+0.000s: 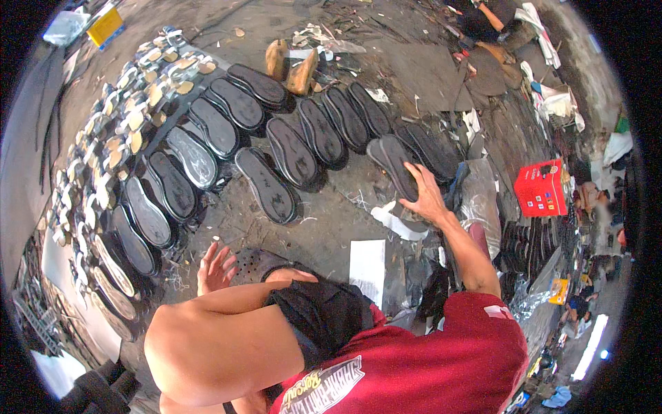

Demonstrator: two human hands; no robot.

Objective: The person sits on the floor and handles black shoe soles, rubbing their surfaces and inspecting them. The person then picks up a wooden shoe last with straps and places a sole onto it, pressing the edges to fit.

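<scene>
My right hand is at the heel end of a black shoe sole, fingers along one edge and thumb at the other. Close beside that sole lies another dark sole. My left hand is raised near my bent knee, fingers apart and nothing in them. A dark perforated clog on my foot shows just right of it. Across the ground, black soles lie in a curved row, among them a greyish, shiny one and a single sole nearer me.
Many small pale-topped pieces cover the far left. Two tan shoe lasts stand beyond the soles. A white sheet lies before me, a red box at right. Another person's arm shows at the far right, among scraps.
</scene>
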